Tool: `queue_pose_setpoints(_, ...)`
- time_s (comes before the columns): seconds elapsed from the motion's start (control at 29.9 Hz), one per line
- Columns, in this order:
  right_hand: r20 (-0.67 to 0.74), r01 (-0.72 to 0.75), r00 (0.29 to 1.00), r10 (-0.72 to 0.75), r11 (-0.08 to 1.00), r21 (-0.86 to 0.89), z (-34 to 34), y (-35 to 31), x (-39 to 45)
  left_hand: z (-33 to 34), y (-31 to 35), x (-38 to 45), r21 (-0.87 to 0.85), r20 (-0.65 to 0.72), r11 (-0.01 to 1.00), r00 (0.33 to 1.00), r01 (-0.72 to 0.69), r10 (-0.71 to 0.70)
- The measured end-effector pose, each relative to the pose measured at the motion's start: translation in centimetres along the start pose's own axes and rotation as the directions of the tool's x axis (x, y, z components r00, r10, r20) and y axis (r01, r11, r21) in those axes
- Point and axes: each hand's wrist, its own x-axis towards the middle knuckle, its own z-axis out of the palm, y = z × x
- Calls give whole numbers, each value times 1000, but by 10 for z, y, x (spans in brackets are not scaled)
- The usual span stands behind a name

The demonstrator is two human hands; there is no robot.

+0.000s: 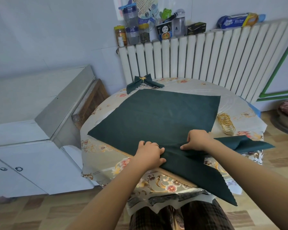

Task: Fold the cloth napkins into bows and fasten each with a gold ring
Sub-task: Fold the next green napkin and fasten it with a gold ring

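Head view | 2 hands (150, 153) (198, 141) pinch 1 napkin (156, 117) | 1 finished bow (144, 82)

One finished bow (144, 83), two flat napkins (156, 117), two hands (148, 154).

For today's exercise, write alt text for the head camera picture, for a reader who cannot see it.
Both hands, left hand and right hand, pinch the near edge of a dark green cloth napkin spread on a floral-clothed table. A finished green napkin bow lies at the far edge; gold wire rings sit right.
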Motion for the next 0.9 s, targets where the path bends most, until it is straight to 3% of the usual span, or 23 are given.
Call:
queue_pose_setpoints(0.17,90,-18,996,19,1000,-17,-16,-8,-3,-13,4,6,34,16,999,1000,-7,7)
queue_pose_setpoints(0.33,-43,43,998,-45,998,-47,-12,-22,-10,-14,7,4,17,-60,999,998,-30,31)
queue_pose_setpoints(0.43,-45,71,997,-69,996,53,-3,-29,-9,-11,6,2,-131,-27,990,998,-52,49)
queue_pose_setpoints(0.6,67,-33,998,13,951,308,-10,-31,-11,-10,-1,-2,-326,6,944,998,-50,55)
queue_pose_setpoints(0.67,140,-110,989,49,875,471,-11,-32,-14,-13,-4,-4,-463,-10,886,1000,-31,29)
queue_pose_setpoints(0.8,271,-225,962,44,689,689,-10,-31,-19,-12,-10,-2,-759,55,646,997,82,-62)
queue_pose_setpoints(0.9,378,-308,925,-45,494,813,-16,-28,-30,-15,-7,-3,-752,65,653,996,85,-55)
